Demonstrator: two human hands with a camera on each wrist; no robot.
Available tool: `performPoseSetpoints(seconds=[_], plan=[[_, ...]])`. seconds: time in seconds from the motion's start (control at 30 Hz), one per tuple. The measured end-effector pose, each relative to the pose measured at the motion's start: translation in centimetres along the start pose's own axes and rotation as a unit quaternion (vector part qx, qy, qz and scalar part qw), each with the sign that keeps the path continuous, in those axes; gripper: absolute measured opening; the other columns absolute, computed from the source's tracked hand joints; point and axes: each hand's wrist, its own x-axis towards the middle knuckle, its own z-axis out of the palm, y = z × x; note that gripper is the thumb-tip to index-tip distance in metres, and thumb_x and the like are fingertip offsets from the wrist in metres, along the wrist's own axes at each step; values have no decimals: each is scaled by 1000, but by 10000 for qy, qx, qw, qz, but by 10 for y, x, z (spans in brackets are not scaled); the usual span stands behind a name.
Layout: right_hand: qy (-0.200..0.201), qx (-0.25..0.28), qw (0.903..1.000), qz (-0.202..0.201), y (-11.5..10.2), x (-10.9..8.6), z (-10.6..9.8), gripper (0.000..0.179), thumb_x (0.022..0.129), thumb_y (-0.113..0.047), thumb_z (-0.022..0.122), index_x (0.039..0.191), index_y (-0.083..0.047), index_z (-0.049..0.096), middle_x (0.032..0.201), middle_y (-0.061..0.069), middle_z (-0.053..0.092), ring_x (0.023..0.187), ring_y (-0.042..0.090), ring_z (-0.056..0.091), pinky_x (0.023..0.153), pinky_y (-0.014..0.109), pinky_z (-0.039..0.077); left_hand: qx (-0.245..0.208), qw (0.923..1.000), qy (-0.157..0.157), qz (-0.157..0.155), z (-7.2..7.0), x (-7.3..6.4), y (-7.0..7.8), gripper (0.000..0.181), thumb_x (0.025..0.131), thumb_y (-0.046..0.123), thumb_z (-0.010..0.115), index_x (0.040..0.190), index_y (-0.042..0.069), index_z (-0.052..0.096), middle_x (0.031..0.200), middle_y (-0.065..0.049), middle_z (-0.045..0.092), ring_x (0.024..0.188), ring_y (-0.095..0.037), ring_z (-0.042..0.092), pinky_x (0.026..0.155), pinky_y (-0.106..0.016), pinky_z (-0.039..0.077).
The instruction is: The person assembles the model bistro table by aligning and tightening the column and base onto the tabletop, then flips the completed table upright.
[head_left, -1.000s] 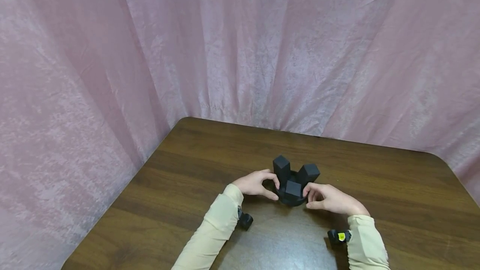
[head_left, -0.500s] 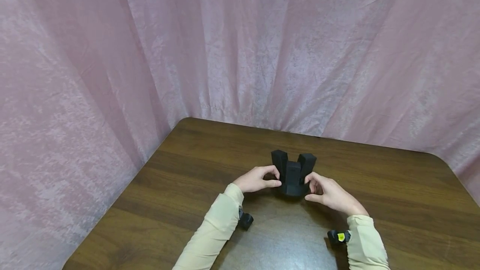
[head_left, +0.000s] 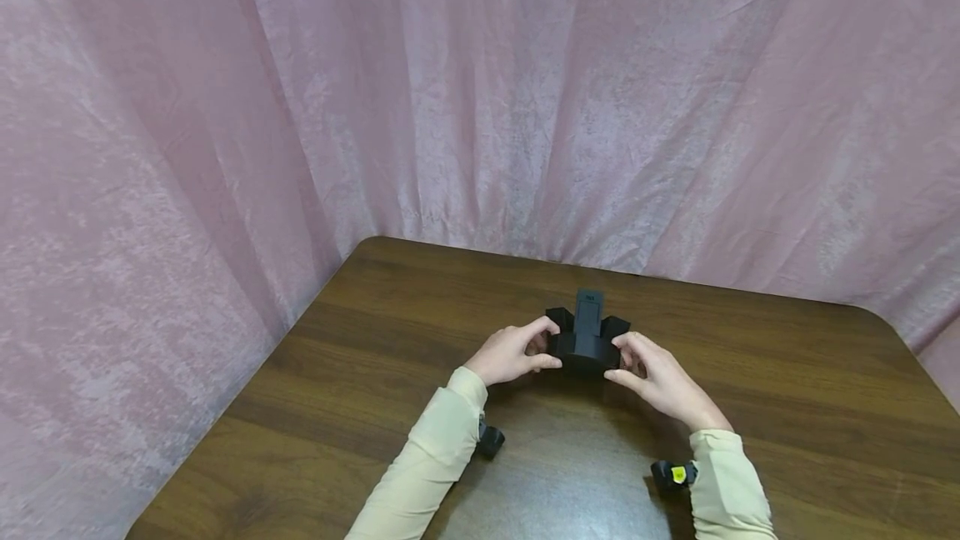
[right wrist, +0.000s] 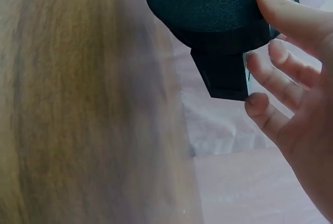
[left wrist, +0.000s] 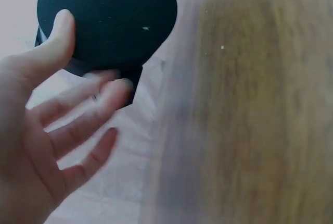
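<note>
A black round-based stand with three block-like prongs (head_left: 588, 348) is tipped in the head view, its prongs pointing away toward the curtain. My left hand (head_left: 512, 354) holds its left side, and my right hand (head_left: 662, 375) holds its right side. From the left wrist, the flat round underside (left wrist: 112, 15) faces the camera, with the left thumb pressed on it and blurred fingers at the far edge. In the right wrist view the right thumb lies on the same underside (right wrist: 208, 2), while the fingers reach toward a prong (right wrist: 221, 75) that sticks out behind.
A brown wooden table (head_left: 315, 407) lies under both hands. Pink curtains (head_left: 480, 107) hang behind its far edge and along the left. Small black wrist cameras on the left (head_left: 491, 442) and right (head_left: 672, 475) sit below the cream sleeves.
The black stand has tipped away from me, its prongs swinging from upward to the far side. Both hands have turned with it and shifted slightly farther out.
</note>
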Motion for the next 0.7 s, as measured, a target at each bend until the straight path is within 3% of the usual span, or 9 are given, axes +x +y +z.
performPoseSetpoints(seconds=[0.2, 0.4, 0.57, 0.7], plan=[[404, 78, 9991, -74, -5, 1, -4, 34, 78, -21, 70, 106, -15, 52, 88, -5, 47, 64, 9, 42, 54, 20, 36, 240, 9969, 630, 398, -1, 1, 2, 41, 81, 52, 55, 116, 33, 47, 97, 14, 47, 75, -3, 51, 60, -17, 42], [290, 20, 9990, 338, -15, 2, -11, 33, 81, -29, 66, 108, -19, 50, 80, -10, 49, 70, 5, 46, 61, 21, 37, 192, 9936, 950, 572, 0, 2, 4, 40, 84, 49, 52, 119, 30, 46, 103, 12, 51, 76, -5, 52, 62, -18, 41], [144, 63, 9982, 574, -21, 2, -16, 29, 83, -35, 61, 106, -22, 50, 78, -10, 51, 72, 2, 47, 64, 23, 37, 286, 9920, 1101, 550, -3, 1, 9, 43, 85, 49, 50, 120, 23, 51, 91, 9, 56, 72, -2, 48, 67, -18, 37], [92, 39, 9973, 730, -22, 3, -19, 30, 85, -36, 59, 109, -23, 51, 84, -9, 56, 75, 3, 50, 67, 24, 38, 132, 9900, 1262, 615, -5, 2, 13, 39, 84, 52, 50, 116, 30, 52, 80, 12, 54, 64, -2, 46, 62, -18, 35]])
